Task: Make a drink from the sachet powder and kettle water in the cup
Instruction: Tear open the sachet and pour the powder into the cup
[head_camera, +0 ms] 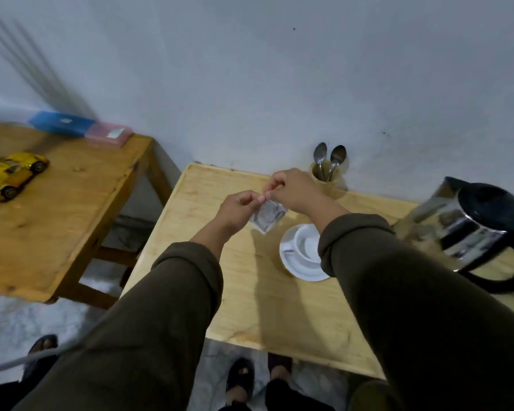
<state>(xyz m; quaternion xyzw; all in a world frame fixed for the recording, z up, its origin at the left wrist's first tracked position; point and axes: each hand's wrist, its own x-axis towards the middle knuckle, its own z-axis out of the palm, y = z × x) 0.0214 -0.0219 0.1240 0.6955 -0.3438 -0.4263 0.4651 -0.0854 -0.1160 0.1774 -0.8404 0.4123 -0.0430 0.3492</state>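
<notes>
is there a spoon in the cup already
No, the cup on its saucer holds no spoon; both spoons stand in the holder by the wall.

Both arms reach forward, left hand (240, 206) and right hand (294, 188) pinching, fingertips together.

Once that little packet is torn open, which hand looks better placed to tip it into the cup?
Probably the right hand. Both hands pinch the sachet's top edge above the table, but the white cup on its saucer sits directly beneath the right forearm, while the left hand is farther from it.
</notes>
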